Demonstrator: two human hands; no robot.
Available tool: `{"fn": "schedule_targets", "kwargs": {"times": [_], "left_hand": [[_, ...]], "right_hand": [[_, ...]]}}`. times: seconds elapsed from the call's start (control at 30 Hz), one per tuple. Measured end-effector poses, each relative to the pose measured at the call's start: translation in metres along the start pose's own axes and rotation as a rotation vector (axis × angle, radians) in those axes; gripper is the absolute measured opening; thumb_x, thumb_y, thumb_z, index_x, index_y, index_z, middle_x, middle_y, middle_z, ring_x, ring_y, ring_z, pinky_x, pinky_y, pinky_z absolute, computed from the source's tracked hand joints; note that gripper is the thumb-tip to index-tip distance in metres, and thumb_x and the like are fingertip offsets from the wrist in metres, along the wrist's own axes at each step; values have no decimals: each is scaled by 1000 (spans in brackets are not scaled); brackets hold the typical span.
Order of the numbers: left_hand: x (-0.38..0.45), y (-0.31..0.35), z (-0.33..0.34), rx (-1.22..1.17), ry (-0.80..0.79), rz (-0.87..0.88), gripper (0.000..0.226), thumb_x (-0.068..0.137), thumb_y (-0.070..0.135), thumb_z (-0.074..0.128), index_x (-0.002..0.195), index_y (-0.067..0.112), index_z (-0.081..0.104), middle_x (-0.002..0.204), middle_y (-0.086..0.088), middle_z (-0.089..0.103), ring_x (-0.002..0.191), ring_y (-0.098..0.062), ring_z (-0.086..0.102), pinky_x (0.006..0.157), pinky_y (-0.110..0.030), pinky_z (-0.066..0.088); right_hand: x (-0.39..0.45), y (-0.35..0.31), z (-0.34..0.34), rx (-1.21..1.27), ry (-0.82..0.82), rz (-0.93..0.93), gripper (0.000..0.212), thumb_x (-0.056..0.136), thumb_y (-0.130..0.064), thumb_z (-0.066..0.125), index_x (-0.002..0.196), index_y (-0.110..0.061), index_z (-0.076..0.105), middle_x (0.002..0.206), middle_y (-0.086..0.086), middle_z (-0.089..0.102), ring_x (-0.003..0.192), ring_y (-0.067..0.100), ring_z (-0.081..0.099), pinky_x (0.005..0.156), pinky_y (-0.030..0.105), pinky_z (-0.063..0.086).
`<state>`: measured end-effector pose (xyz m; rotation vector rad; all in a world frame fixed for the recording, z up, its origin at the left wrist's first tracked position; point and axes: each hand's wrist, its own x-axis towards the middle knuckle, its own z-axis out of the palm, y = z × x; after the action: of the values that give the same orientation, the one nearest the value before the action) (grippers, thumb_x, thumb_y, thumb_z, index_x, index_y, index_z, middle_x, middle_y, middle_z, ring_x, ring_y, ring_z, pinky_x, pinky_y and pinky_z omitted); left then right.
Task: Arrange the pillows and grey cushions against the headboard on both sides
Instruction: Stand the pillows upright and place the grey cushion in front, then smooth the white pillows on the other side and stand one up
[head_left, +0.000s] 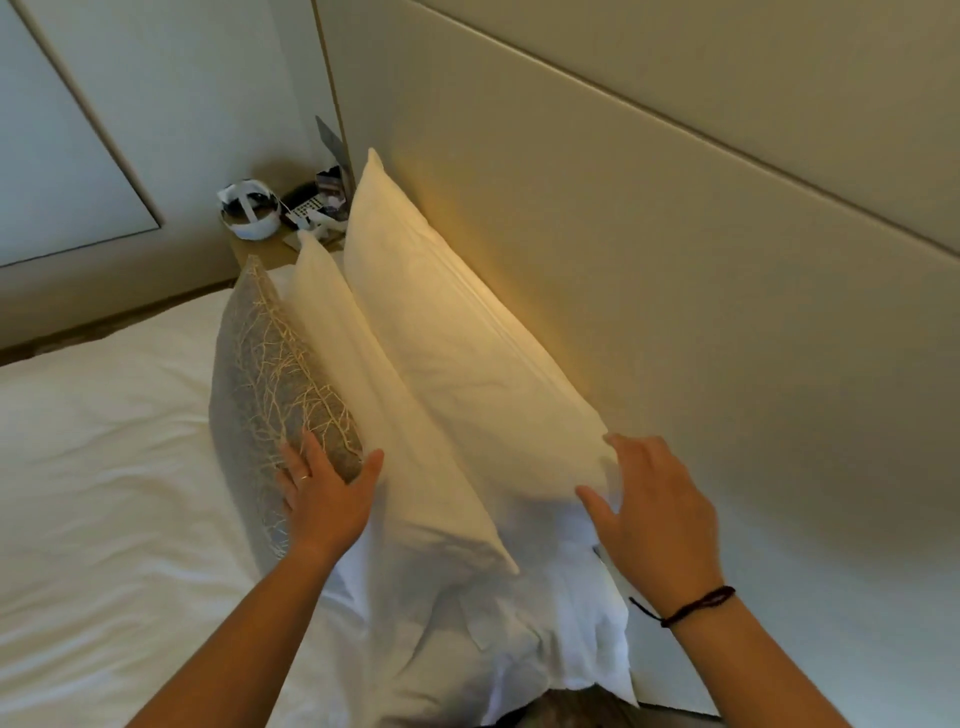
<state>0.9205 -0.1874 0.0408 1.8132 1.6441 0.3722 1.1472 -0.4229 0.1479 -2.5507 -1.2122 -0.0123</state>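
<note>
Two white pillows stand on edge in a row along the beige headboard (675, 260). The back pillow (467, 343) leans on the headboard; the front pillow (363, 374) leans on it. A grey cushion (275, 384) with a pale branch pattern stands in front of both. My left hand (324, 493) lies flat on the cushion's near end, fingers spread, thumb touching the front pillow. My right hand (654, 514) rests open on the near corner of the back pillow. More white pillow fabric (493, 623) lies crumpled below my hands.
The white bed sheet (104, 493) spreads to the left. A bedside shelf (260, 249) past the pillows holds a white round object (248, 210), a remote and small items. A pale wall panel (62, 156) stands at the far left.
</note>
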Motion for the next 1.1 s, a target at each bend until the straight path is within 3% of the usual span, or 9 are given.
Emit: {"fn": "schedule_targets", "kwargs": {"times": [0.07,0.13,0.2,0.3,0.47,0.67,0.8,0.93,1.1], "left_hand": [[-15,3,5,28,7,0,117,73,84,40,158,19,-6,165,-10,-13,151,-36,-4,119,-57,10],[-25,2,7,34,1,6,118,72,83,43,158,17,-3,166,-10,-10,151,-36,0,119,-58,14],[-34,-1,8,25,-4,23,116,75,80,50,157,17,-2,166,-9,-7,151,-36,4,119,-58,18],[-49,1,12,-3,-15,65,113,77,74,58,158,19,1,166,-9,1,151,-33,10,118,-56,21],[-82,19,39,-11,-108,108,105,84,58,67,158,18,4,166,-7,3,151,-25,10,120,-43,17],[-145,50,79,137,-297,392,83,88,56,61,155,28,20,165,-3,12,151,-25,7,118,-43,20],[-200,82,113,188,-603,718,58,91,54,57,144,36,39,157,12,29,142,-11,30,107,-28,31],[-259,101,157,298,-998,951,26,93,52,54,116,41,59,117,23,62,106,-1,60,92,-20,47],[-343,78,190,430,-1364,1237,24,93,54,52,111,41,62,92,31,61,87,7,60,78,-20,53]], "right_hand": [[4,27,-5,23,-182,116,31,86,-50,63,98,-21,57,89,-1,57,68,17,57,54,32,44],[9,53,-1,165,-365,154,41,93,-43,57,63,-17,46,59,-1,47,51,17,43,50,33,34],[9,71,-3,231,-384,115,47,95,-33,56,55,-13,40,52,7,47,49,22,43,50,34,30],[6,90,-7,214,-344,39,45,96,-29,53,56,-11,42,55,15,53,52,30,49,50,34,30],[-8,90,-6,262,-212,216,47,97,-25,52,55,-15,35,53,3,38,52,24,38,48,35,21],[-83,72,4,515,0,463,20,99,-32,48,89,-20,59,76,1,63,70,24,60,60,38,51],[-167,110,2,563,-16,694,24,93,-41,56,114,-29,57,81,-13,63,80,12,63,72,31,53],[-293,131,-3,523,32,1063,15,92,-39,55,102,-31,60,82,-13,64,82,12,64,74,33,54],[-464,78,-14,611,338,1580,7,90,-36,63,88,-29,65,77,-4,70,69,16,68,73,41,58]]}}
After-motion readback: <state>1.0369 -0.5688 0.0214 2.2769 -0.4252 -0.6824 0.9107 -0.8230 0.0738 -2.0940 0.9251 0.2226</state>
